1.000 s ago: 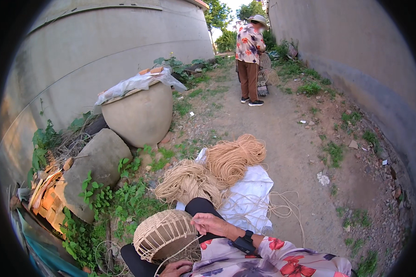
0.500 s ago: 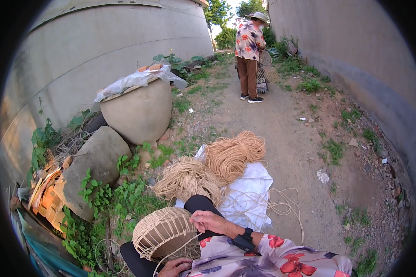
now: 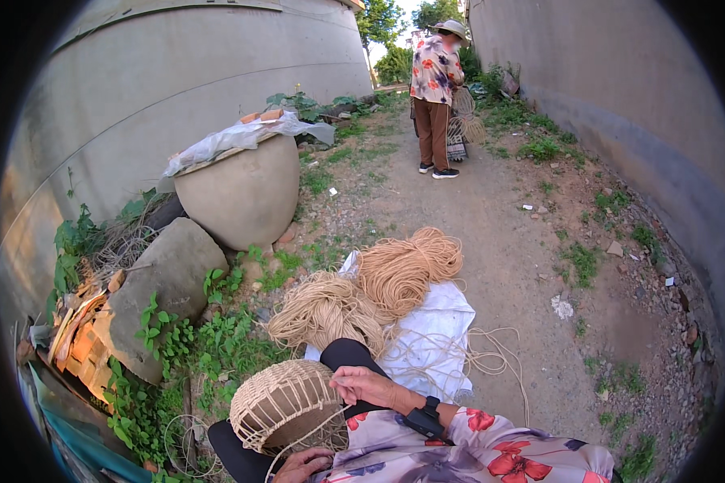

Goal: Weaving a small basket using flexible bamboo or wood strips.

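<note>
Half-woven basket sits low centre of the frame, on the person's lap, dome side up w/ ribs and woven rows showing over most of the shell; near its lower rim loose strands stick out unwoven, so I'd judge the body largely built but the edge not yet finished. Right hand rests at the basket's right edge, just above centre-bottom, fingers curled together round what looks like a strand (too thin to be sure); a dark watch sits on that wrist. Left hand is at the very bottom edge under the basket, fingers bent, touching or nearly touching the rim; can't tell whether it grips anything. Just above the basket, mid-frame, two coils of tan cord: the paler one to the left, the darker bundle up and right of it, both lying on a white sheet w/ a loose line of cord trailing off right over the dirt, so plenty of material left to use. Left of centre, a grey rock among weeds, and above it a big round clay jar covered w/ plastic sheeting. Upper centre-right, another person stands on the path (back turned, hat on), well apart from the work, between two concrete walls.
</note>
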`<control>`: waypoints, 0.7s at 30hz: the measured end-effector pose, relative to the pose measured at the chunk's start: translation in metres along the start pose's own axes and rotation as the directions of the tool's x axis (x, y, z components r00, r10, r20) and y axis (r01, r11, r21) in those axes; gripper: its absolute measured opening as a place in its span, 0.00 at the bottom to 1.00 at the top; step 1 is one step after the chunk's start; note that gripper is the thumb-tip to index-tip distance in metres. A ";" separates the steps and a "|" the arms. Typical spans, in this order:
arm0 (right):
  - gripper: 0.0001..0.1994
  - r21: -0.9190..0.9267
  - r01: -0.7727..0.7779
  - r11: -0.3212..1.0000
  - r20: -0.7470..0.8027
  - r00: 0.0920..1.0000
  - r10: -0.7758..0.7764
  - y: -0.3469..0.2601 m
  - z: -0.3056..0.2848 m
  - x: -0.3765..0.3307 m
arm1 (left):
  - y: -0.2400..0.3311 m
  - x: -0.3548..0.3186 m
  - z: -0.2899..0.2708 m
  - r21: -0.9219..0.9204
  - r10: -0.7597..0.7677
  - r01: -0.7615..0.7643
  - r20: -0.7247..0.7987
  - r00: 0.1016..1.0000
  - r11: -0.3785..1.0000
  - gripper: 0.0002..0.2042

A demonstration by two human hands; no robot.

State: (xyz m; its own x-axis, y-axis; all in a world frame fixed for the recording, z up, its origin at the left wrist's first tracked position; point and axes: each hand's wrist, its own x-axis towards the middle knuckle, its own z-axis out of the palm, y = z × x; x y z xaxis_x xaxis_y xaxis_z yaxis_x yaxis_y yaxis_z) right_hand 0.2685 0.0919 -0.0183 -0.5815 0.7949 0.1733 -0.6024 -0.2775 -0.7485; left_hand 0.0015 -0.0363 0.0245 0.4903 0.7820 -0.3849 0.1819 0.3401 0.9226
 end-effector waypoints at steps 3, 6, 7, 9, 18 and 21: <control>0.09 -0.006 0.001 1.000 0.000 1.000 -0.001 -0.001 0.001 -0.001 | 0.001 0.000 0.001 -0.010 -0.014 0.015 0.005 1.000 1.000 0.14; 0.09 -0.001 0.003 1.000 0.006 1.000 -0.003 0.000 0.003 -0.002 | -0.016 0.004 -0.006 0.054 0.065 -0.065 -0.006 0.998 0.996 0.14; 0.09 0.010 0.009 1.000 0.014 1.000 -0.009 0.001 0.002 -0.002 | -0.013 0.006 -0.004 0.135 0.156 -0.153 -0.009 0.988 0.979 0.13; 0.09 0.012 0.007 1.000 0.007 1.000 -0.007 0.005 0.002 -0.001 | -0.007 -0.002 -0.003 0.102 0.069 -0.066 -0.032 0.997 0.993 0.13; 0.09 0.013 -0.035 0.999 -0.083 0.996 0.036 -0.009 0.004 -0.006 | 0.036 -0.023 0.000 0.306 0.076 -0.100 0.089 0.993 0.947 0.16; 0.09 0.002 -0.055 0.999 -0.072 0.996 0.055 -0.009 0.010 -0.001 | 0.023 -0.037 -0.005 0.285 0.109 -0.125 0.070 0.992 0.950 0.17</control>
State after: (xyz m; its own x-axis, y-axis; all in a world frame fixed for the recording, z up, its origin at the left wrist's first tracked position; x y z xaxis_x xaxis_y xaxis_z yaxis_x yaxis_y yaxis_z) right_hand 0.2697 0.0883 -0.0053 -0.5726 0.8154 0.0856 -0.5710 -0.3217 -0.7553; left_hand -0.0173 -0.0549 0.0597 0.5658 0.7759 -0.2790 0.3545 0.0766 0.9319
